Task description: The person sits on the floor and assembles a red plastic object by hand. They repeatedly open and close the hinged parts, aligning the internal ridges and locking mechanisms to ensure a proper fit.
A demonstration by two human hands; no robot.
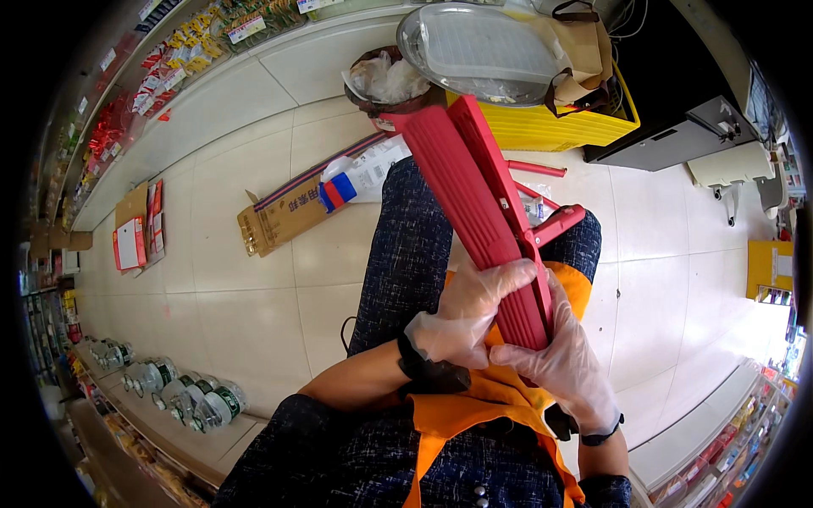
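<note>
Both my hands wear clear plastic gloves and grip a long red folding plastic piece [464, 190], held tilted over my lap. Its broad face has ribs along its length, and a second red panel lies hinged beside it with a narrow gap between. A short red arm [557, 225] sticks out to the right from the hinge. My left hand [461, 317] is closed round the lower left edge, thumb on top. My right hand [563, 368] wraps the lower right end. Two loose red bars [537, 168] show beyond my knee, partly hidden.
A flattened cardboard box [292, 213] lies ahead on the tiled floor. A yellow crate [550, 125] carries a metal tray [415, 42], beside a lined bin [385, 80]. Water bottles [216, 406] lie at left. Shelves of packets [182, 59] line the left; a black cabinet [669, 140] stands right.
</note>
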